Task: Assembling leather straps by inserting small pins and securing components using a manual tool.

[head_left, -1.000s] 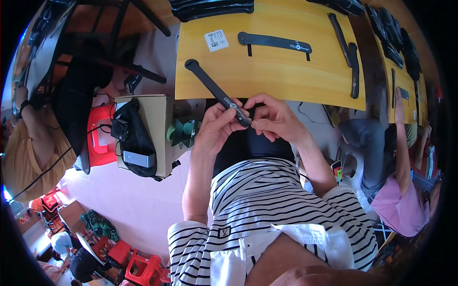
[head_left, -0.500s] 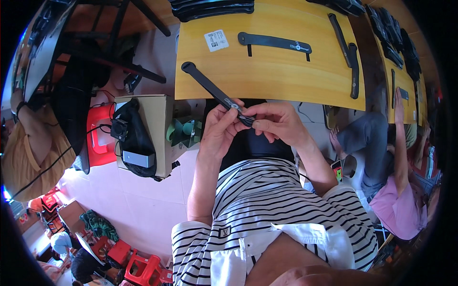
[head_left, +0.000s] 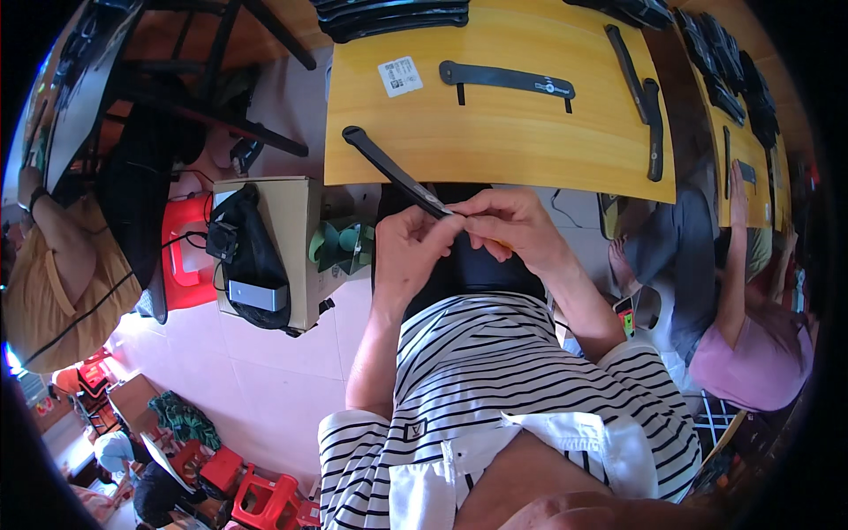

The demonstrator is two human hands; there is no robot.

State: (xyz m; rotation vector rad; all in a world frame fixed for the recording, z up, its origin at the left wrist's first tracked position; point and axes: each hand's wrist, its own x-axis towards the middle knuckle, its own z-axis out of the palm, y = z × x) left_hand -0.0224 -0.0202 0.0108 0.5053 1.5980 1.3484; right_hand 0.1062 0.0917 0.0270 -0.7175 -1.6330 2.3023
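A long black strap with a rounded, ringed end slants up and left over the table's near edge. Its lower end is pinched between the fingertips of my left hand and my right hand, which meet in front of my lap. My fingers cover that end, so what lies there is mostly hidden. Farther off on the wooden table lies a similar black strap with a pale printed mark, with two short black strips beside it.
A white label sheet lies at the table's left, and two more straps at its right. Stacked black straps line the far edge. Left stands a cardboard box with a black bag; a co-worker in pink sits at right.
My left hand's fingers have closed over the strap's printed end, and the dark loops seen there are now covered. The strap has turned slightly. The co-worker at right has shifted.
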